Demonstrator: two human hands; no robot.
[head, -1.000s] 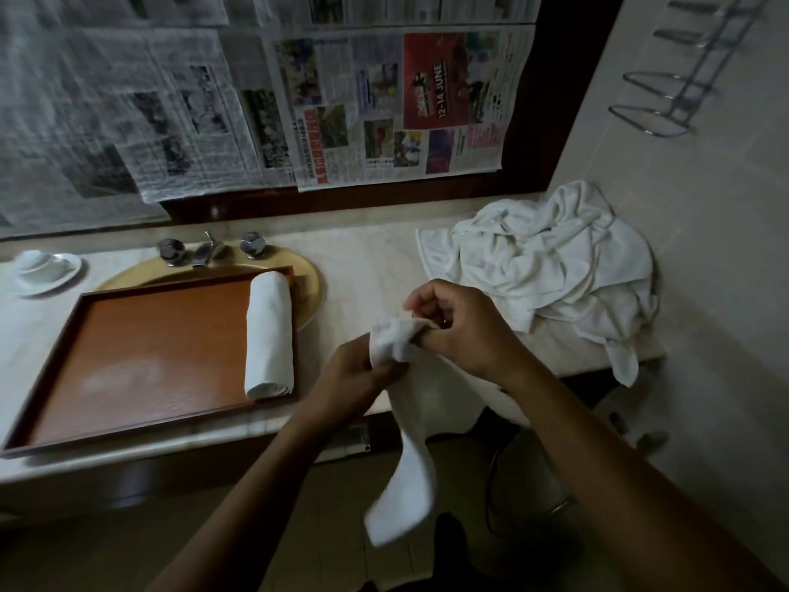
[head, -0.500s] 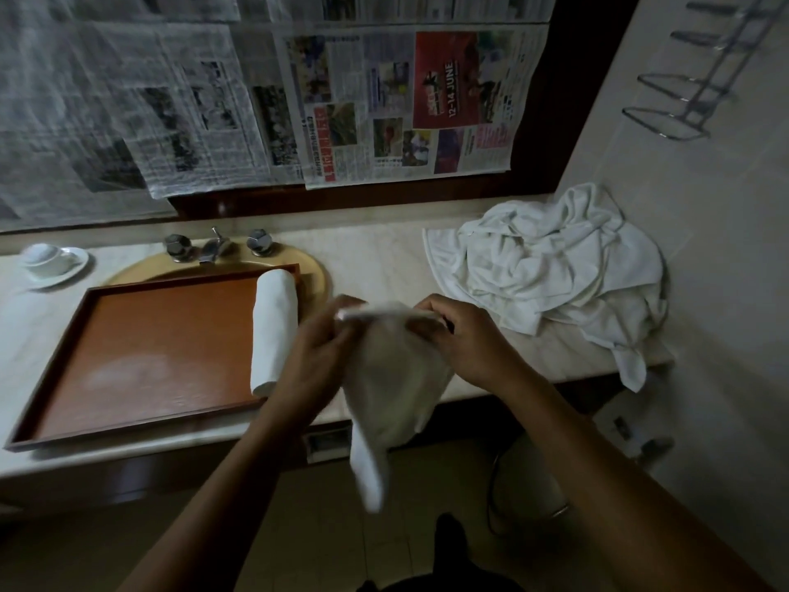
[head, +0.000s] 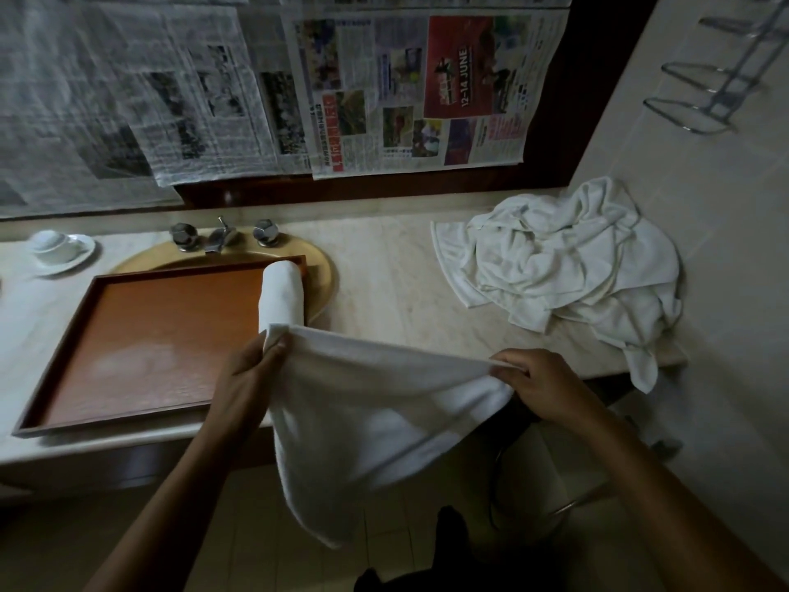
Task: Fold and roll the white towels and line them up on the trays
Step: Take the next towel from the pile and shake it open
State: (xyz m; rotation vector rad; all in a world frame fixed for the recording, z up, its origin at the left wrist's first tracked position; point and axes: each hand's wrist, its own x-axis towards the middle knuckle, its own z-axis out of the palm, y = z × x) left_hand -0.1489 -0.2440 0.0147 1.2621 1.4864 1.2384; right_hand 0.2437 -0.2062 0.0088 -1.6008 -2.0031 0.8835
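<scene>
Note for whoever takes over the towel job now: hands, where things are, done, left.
Left hand and right hand each pinch a top corner of the open white cloth towel, stretched between them.
One rolled white towel lies along the right side of the brown rectangular tray.
Crumpled heap of white towels sits on the pale marble counter, far right.
Done: one roll. Left: fold and roll the held towel, set it beside the first, then the heap.
</scene>
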